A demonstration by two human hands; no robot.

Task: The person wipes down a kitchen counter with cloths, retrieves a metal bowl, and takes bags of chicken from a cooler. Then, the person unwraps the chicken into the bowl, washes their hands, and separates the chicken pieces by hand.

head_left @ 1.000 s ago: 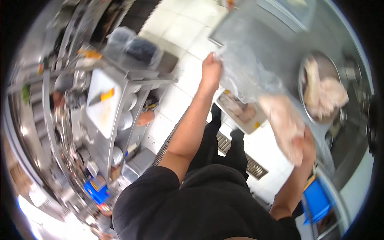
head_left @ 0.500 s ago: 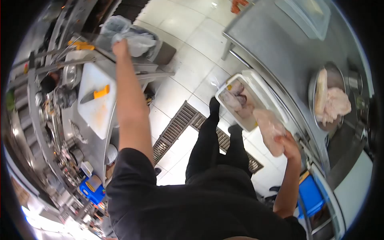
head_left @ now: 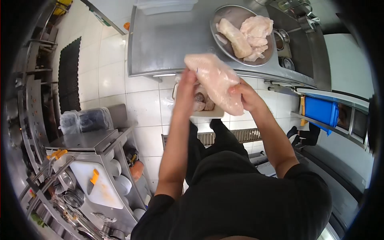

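Raw meat (head_left: 216, 82) is held by the curled right hand (head_left: 248, 97); for the left hand (head_left: 186, 87), this can't be told. If slippery, it could be dropped below.

The only camera, worn on the head, looks forward and steeply down; torso (head_left: 236, 196) close below, floor (head_left: 143, 105) farther off.

Big table (head_left: 168, 48): shiny grey metal, with a round pan (head_left: 236, 14) on it near the front edge and a clear box (head_left: 166, 7) farther back.
Left table (head_left: 122, 219): grey metal too, with a white board (head_left: 106, 192) lying flat on it.
Floor (head_left: 144, 106): pale square tiles, with a long black mat (head_left: 71, 76) and a white box (head_left: 207, 114) on them.
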